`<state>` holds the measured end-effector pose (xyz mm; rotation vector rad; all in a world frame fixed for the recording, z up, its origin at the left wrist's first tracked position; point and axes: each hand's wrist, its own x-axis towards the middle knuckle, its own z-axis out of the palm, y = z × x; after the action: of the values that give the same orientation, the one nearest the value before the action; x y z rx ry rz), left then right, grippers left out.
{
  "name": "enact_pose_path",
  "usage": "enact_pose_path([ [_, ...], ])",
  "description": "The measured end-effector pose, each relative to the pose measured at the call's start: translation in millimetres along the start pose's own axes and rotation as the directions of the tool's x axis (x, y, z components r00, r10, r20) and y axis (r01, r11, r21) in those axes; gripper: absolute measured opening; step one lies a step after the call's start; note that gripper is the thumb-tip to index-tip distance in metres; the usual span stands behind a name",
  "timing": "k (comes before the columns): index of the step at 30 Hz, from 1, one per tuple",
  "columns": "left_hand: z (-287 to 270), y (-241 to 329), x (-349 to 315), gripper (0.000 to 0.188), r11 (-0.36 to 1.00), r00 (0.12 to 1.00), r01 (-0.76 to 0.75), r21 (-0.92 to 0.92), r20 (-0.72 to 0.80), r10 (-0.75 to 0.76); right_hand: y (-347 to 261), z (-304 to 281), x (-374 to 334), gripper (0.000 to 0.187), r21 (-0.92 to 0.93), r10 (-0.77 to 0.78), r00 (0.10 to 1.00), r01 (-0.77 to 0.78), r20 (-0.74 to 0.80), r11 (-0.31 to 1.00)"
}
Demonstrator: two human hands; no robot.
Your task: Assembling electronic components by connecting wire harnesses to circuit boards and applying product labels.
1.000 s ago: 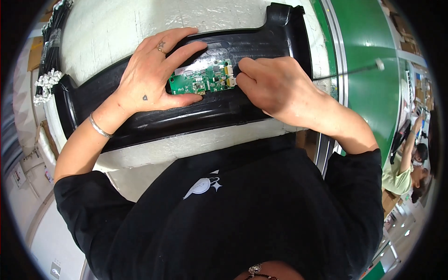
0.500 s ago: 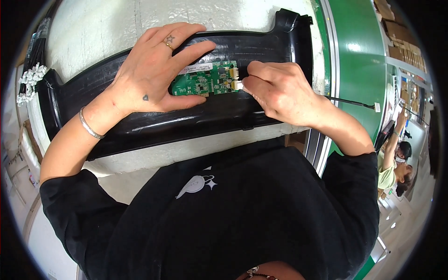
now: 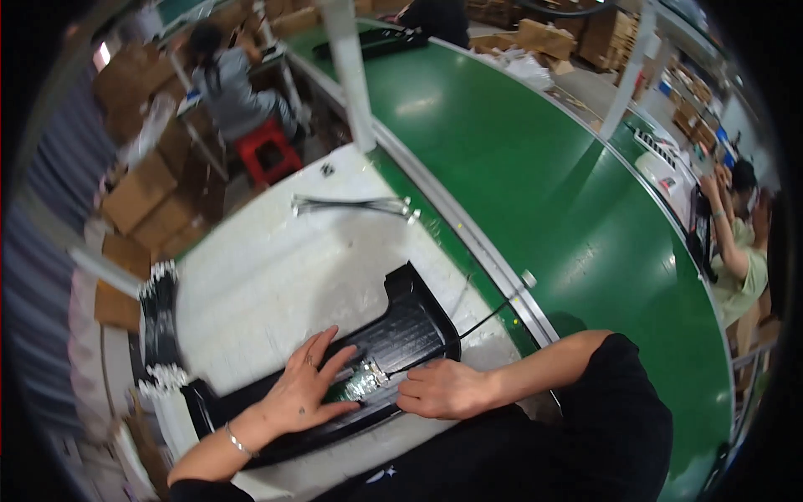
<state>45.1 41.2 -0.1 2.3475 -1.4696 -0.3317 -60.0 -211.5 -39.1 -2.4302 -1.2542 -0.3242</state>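
Observation:
A green circuit board (image 3: 365, 383) lies in a long black plastic housing (image 3: 418, 322). My left hand (image 3: 299, 391) rests over the board's left end, fingers spread and thumb along the near edge. At the board's right end, my right hand (image 3: 447, 390) is closed, its fingers curled beside the connectors. Whatever its fingertips hold is hidden. A black cable (image 3: 483, 320) runs from the board's right end past the right hand, over the housing's edge, to a white plug (image 3: 528, 279) on the metal rail.
The housing lies on a white padded work surface (image 3: 251, 284). Bundled black cables (image 3: 351, 205) lie at its far side, more (image 3: 159, 322) at its left edge. Beyond the rail runs a green conveyor belt (image 3: 502, 142). People work nearby, one by a red stool (image 3: 268, 153).
The view has tilted up and away, so the hands and housing appear lower and smaller. A black cable now shows running from the board's right end. Both hands remain at the board.

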Motion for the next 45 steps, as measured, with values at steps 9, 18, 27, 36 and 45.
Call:
enact_pose_path([
  [9,-71.6,23.6,55.4,0.057,0.983,0.885,-0.082,0.164,-0.443,0.147,54.5,-106.4,-90.6,0.021,-0.381,0.343,0.866,-0.474,-0.364,0.794],
  [18,32.0,-74.2,107.8,0.068,0.941,0.888,0.316,0.117,-0.387,-0.250,248.3,-143.2,-195.8,0.020,-0.501,0.579,0.506,-0.845,-0.639,0.187],
  [27,44.4,-108.7,167.4,0.057,0.945,0.808,0.326,-0.020,-0.514,-0.289,315.0,-17.9,104.6,0.031,0.054,0.654,0.606,-0.714,-0.452,0.698],
  [36,-14.1,-225.9,196.3,0.031,0.963,0.662,0.220,-0.158,-0.700,-0.266,302.1,39.2,205.4,0.008,0.066,0.627,0.706,-0.645,-0.330,0.761],
  [45,-5.7,-214.7,171.8,0.017,0.956,0.722,0.174,-0.235,-0.629,-0.286,261.5,-0.6,219.3,0.012,-0.292,0.699,0.638,-0.770,-0.324,0.567],
])
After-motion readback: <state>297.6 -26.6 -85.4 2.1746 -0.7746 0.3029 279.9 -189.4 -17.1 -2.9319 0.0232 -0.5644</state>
